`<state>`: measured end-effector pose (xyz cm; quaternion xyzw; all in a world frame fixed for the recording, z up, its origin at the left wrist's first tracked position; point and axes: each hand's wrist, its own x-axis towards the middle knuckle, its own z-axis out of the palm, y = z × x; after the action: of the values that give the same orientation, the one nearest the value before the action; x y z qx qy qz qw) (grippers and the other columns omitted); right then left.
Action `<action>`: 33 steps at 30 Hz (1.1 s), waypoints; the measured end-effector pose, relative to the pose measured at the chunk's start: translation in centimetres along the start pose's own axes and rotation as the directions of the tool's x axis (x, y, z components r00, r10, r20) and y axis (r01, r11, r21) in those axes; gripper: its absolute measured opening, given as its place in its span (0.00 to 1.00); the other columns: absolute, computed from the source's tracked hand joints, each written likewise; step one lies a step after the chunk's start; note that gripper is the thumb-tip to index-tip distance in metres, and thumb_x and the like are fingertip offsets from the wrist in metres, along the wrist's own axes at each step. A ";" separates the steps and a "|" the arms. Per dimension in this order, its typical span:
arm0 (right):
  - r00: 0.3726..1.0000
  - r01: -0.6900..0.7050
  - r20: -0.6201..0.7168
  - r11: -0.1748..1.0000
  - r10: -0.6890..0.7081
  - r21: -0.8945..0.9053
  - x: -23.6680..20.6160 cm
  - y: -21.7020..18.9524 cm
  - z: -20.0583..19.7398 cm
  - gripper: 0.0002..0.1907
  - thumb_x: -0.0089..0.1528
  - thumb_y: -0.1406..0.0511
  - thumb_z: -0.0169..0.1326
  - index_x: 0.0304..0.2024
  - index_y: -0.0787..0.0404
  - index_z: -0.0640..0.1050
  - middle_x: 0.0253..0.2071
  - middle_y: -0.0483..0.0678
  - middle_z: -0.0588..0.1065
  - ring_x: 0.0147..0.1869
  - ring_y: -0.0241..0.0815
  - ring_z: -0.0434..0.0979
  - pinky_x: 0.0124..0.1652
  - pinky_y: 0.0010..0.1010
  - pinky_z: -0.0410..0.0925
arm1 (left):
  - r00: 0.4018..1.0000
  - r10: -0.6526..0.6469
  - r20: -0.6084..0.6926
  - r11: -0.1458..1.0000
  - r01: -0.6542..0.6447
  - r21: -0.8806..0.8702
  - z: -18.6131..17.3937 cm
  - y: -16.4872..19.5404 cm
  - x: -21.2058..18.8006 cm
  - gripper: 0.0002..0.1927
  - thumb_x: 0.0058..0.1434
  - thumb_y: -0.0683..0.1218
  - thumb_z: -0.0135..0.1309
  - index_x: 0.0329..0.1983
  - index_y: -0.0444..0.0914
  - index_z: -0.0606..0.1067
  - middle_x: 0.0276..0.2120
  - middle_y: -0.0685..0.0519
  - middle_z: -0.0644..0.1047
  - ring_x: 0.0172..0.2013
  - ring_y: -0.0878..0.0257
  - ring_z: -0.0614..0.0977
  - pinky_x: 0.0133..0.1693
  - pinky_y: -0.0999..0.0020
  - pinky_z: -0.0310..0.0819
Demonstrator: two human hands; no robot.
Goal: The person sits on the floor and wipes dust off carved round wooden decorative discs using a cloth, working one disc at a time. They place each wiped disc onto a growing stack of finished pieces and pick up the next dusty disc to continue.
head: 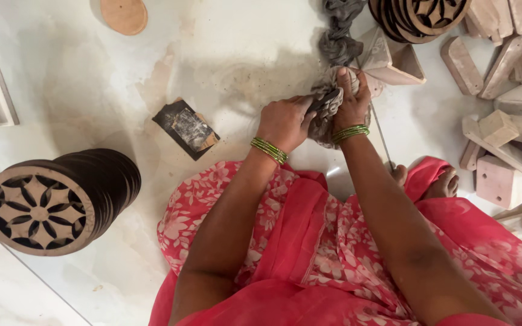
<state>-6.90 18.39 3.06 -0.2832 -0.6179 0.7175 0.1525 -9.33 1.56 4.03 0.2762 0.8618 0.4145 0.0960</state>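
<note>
Cloth [327, 102], grey and bunched, sits on the pale floor [80, 78] before my knees; my left hand [284, 122] and right hand [351, 99] both clench it, fingers pressed together. Carved wooden discs [61, 202] lie stacked to my left.

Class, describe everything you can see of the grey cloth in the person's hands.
The grey cloth looks like soft, crumpled fabric, twisted into a rope-like length running up to the picture's top edge. Its lower end is bunched into a wad, gripped between the left hand and right hand, above the pale floor. What it wraps is hidden.
</note>
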 end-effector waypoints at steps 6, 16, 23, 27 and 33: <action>0.927 0.374 0.063 0.897 -0.369 -0.237 0.2 0.1 -0.1 0.11 0.72 0.62 0.60 0.48 0.63 0.76 0.39 0.45 0.76 0.43 0.37 0.73 0.46 0.29 0.68 | 0.999 -0.039 -0.026 0.999 0.039 -0.005 0.0 0.0 -0.4 0.13 0.59 0.50 0.59 0.44 0.41 0.79 0.37 0.50 0.83 0.33 0.48 0.84 0.34 0.51 0.77; 0.848 0.530 0.297 0.699 -0.439 -0.479 0.1 0.1 -1.0 0.11 0.72 0.62 0.60 0.48 0.63 0.75 0.43 0.50 0.78 0.46 0.41 0.78 0.48 0.32 0.72 | 1.000 -0.024 0.013 1.000 0.023 0.006 1.0 -0.6 -0.4 0.15 0.53 0.42 0.57 0.46 0.41 0.78 0.36 0.50 0.82 0.33 0.47 0.83 0.33 0.51 0.77; 0.998 -0.031 -0.047 0.998 0.034 0.059 0.3 0.8 -1.3 0.13 0.66 0.60 0.62 0.46 0.61 0.76 0.37 0.42 0.75 0.40 0.32 0.73 0.38 0.24 0.67 | 1.000 0.021 0.002 0.999 -0.021 0.045 0.4 0.0 -0.1 0.13 0.60 0.51 0.59 0.47 0.43 0.78 0.40 0.52 0.83 0.35 0.49 0.84 0.35 0.53 0.78; 0.955 0.293 0.013 0.940 -0.296 -0.175 0.5 1.0 -1.6 0.12 0.71 0.60 0.61 0.46 0.62 0.76 0.38 0.45 0.76 0.40 0.33 0.74 0.41 0.23 0.69 | 0.998 -0.048 0.032 0.997 0.046 0.063 -0.2 0.3 -0.3 0.15 0.59 0.54 0.61 0.45 0.43 0.79 0.39 0.53 0.83 0.35 0.50 0.84 0.35 0.53 0.78; 0.601 0.792 0.543 0.347 -0.586 -0.502 0.5 1.4 -2.2 0.10 0.71 0.60 0.60 0.46 0.59 0.76 0.44 0.52 0.79 0.48 0.45 0.80 0.48 0.34 0.73 | 0.997 -0.048 0.066 0.997 0.044 0.069 -0.3 0.2 -0.4 0.12 0.53 0.48 0.59 0.41 0.45 0.79 0.37 0.55 0.83 0.37 0.52 0.85 0.35 0.53 0.78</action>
<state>-5.86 20.16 1.39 0.0727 -0.9148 0.3186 0.2375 -9.03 1.24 4.38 0.2732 0.8777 0.3732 0.1252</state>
